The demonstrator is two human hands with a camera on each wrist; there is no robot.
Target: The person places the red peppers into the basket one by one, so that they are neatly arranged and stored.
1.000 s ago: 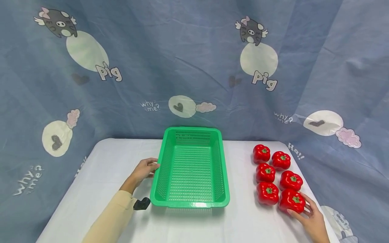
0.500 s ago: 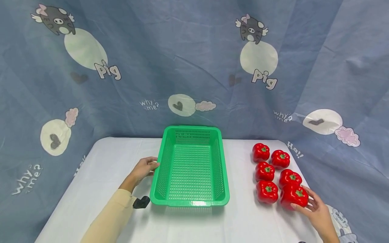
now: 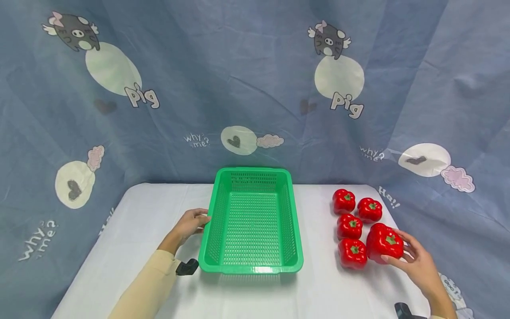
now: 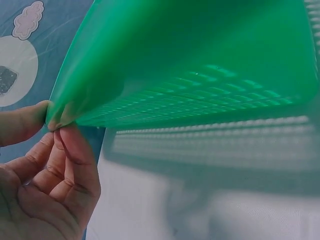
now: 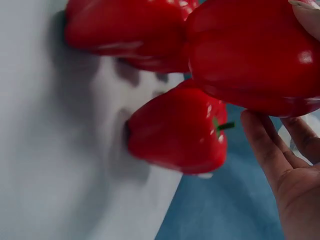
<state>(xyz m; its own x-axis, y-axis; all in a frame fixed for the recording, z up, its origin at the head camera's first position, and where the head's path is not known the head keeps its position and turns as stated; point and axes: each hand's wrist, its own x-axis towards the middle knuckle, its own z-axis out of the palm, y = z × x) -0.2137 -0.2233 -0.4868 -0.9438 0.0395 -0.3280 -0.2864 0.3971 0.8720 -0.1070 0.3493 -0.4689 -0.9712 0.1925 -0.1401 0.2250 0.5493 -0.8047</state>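
My left hand (image 3: 188,226) pinches the left rim of a green plastic basket (image 3: 299,248). In the left wrist view, thumb and fingers (image 4: 75,160) meet on the rim's edge. At the right, my right hand (image 3: 422,263) grips a glossy red bell pepper (image 3: 382,243) between thumb and fingers. It is raised off the table, its green stem facing up toward the head camera. Beside it stand other red bell peppers (image 3: 352,253). The right wrist view shows one bell pepper (image 5: 175,132) standing below the held one, which hides part of the group.
A white-covered table (image 3: 318,283) carries everything. The basket stands upright in the middle, its perforated floor showing. Behind the table hangs a blue printed curtain (image 3: 255,88). A dark wrist strap piece (image 3: 187,267) sticks out near the basket's front left corner.
My right hand has lifted the front right bell pepper and carried it slightly away from me, so it now covers the one behind. My left hand stays on the basket rim.
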